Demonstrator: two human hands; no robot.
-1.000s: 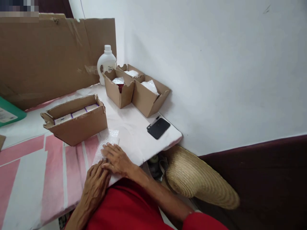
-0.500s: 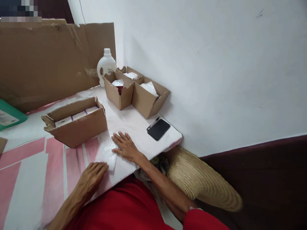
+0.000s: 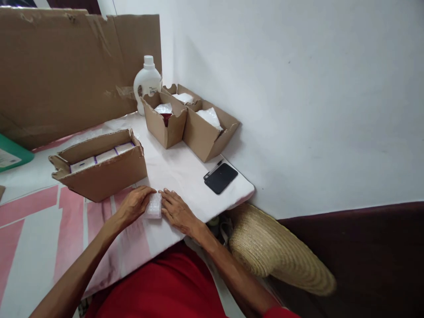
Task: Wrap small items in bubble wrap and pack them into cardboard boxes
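A small folded piece of bubble wrap (image 3: 154, 207) lies on the table near its front edge, between my two hands. My left hand (image 3: 135, 204) is closed on its left side, with the fingers bent and the tips at its far left corner. My right hand (image 3: 179, 213) rests flat along its right side, fingers stretched out and touching the edge. Just beyond my left hand stands an open cardboard box (image 3: 106, 174) holding several white packs with purple edges (image 3: 105, 157).
Three cardboard bins (image 3: 165, 128) with bubble wrap inside stand by the wall, beside a white jug (image 3: 147, 84). A black phone-like slab (image 3: 221, 179) lies at the right corner. A tall cardboard panel (image 3: 76, 75) lines the back. A straw hat (image 3: 278, 249) sits below the table edge.
The bubble wrap has gone from a flat longer strip to a small folded piece. My left hand has moved forward and closed on it. My right hand has shifted slightly right and nearer.
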